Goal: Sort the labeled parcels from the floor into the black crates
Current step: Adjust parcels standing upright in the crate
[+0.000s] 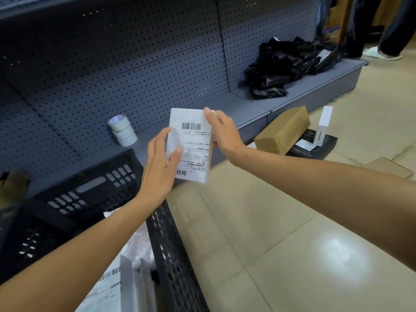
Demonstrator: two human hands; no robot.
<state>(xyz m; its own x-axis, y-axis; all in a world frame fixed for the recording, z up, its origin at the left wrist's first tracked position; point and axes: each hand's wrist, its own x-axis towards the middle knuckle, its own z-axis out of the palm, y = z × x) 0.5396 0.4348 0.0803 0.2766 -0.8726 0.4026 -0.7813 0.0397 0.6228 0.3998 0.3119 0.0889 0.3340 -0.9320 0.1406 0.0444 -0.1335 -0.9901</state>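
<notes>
White parcel (193,145) is gripped at its right edge by the right hand (221,134), while the left hand's (161,167) straight fingers press its label.

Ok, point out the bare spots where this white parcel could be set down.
Free: floor tiles right of the near black crate; the shelf base between tape rolls and black bags. Crowded: that crate, already holding parcels, and the floor around the brown box.
</notes>
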